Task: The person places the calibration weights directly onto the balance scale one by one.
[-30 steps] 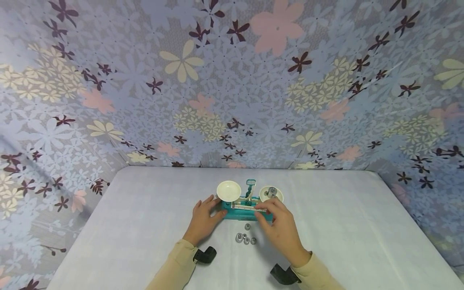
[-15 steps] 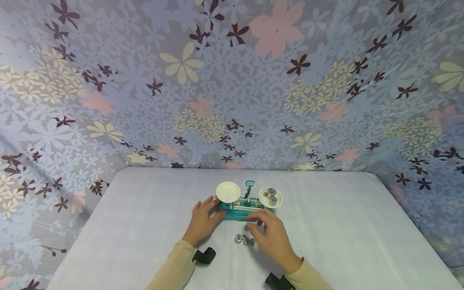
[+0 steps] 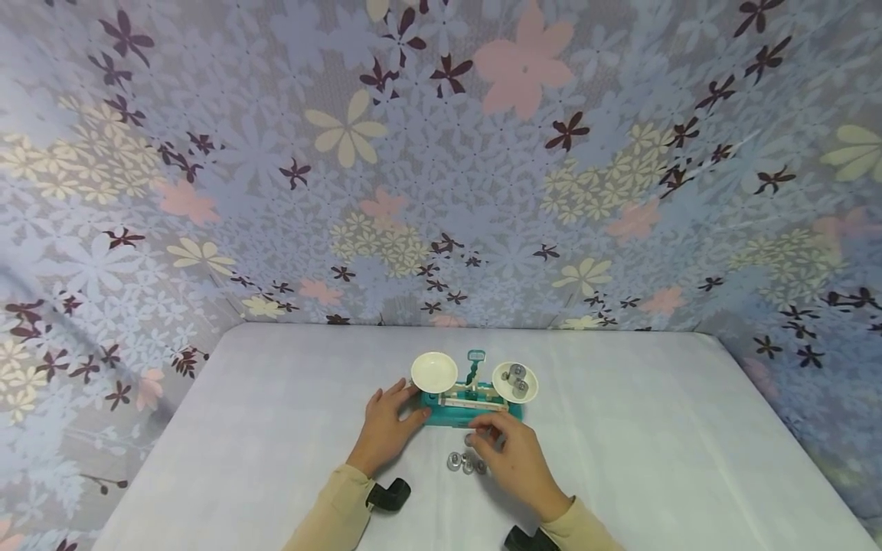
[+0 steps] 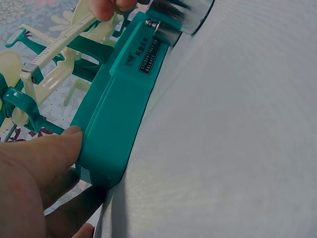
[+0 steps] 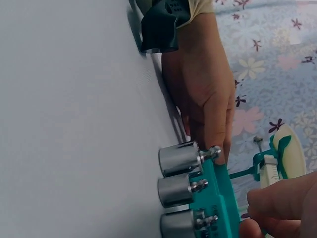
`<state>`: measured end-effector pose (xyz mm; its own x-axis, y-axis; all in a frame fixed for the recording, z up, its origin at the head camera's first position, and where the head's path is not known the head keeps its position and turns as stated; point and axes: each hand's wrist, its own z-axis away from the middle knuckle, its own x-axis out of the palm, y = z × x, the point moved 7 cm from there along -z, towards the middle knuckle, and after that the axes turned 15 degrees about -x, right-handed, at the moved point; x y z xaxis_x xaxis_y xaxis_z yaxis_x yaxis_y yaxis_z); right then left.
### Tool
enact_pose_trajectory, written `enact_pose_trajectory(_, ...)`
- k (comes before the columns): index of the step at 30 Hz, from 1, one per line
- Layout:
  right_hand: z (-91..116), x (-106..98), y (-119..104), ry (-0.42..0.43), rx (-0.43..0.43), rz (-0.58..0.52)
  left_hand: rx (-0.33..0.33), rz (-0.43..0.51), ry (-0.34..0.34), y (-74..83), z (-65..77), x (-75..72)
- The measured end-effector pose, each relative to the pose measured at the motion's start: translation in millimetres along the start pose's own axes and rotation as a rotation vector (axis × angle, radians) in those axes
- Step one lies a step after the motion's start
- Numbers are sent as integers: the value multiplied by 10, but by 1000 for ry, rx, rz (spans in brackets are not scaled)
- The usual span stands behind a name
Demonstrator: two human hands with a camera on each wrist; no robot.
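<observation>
A teal tray balance [image 3: 451, 418] with two cream pans stands on the white-covered table. My left hand [image 3: 386, 430] grips the left end of its base; in the left wrist view the thumb [image 4: 69, 144] lies on the edge, with other fingers behind the end. My right hand [image 3: 513, 459] hovers in front of the base, fingers bent and apart, with nothing visible between them. Its thumb partly covers a metal weight [image 3: 468, 440]. Several more silver weights [image 3: 454, 461] stand nearby on the table, and knobbed ones [image 5: 176, 158] show large in the right wrist view.
Several weights [image 3: 520, 386] sit in the right pan [image 3: 500, 387], while the left pan [image 3: 434, 373] is bare. A white ruled beam [image 4: 59, 44] crosses the front of the balance. Floral fabric [image 3: 386, 229] rises behind the table. A black wrist camera [image 3: 390, 496] projects from the left sleeve.
My right hand has moved from the beam's right end leftward and toward me, down in front of the base near the weights. The left hand stays on the base.
</observation>
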<state>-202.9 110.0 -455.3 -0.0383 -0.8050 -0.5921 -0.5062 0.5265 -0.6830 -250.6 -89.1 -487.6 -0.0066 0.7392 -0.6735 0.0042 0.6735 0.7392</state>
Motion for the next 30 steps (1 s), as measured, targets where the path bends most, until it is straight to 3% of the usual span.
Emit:
enact_pose_trajectory(14,43,91,189,-37,98,-30,0,-18,4,37,4,-22)
enact_pose_trajectory(30,85,150,227,-49,108,-4,-7,-6,-8,26,14,-8)
